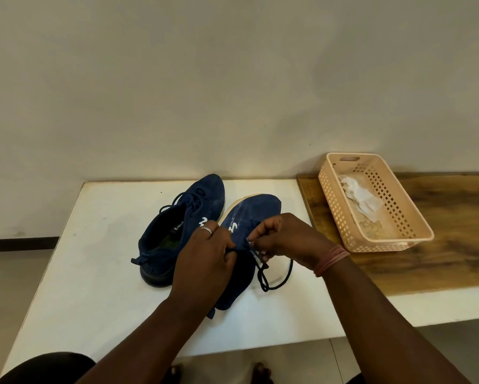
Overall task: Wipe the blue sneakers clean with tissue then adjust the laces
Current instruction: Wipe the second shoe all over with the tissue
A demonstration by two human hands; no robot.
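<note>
Two blue sneakers stand side by side on the white table [94, 273]. The left sneaker [183, 217] has its laces tied in a bow. The right sneaker [249, 214] lies under both my hands, toe pointing away. My left hand [205, 259] pinches the lace at the shoe's throat, a ring on one finger. My right hand [285, 236] pinches the other dark lace [274, 284], whose loose end loops onto the table to the right. Used white tissue [360, 195] lies in the basket.
A peach plastic basket [399, 239] sits on a wooden surface [454, 245] to the right of the table. A plain wall rises behind. My feet show at the bottom edge, below the table.
</note>
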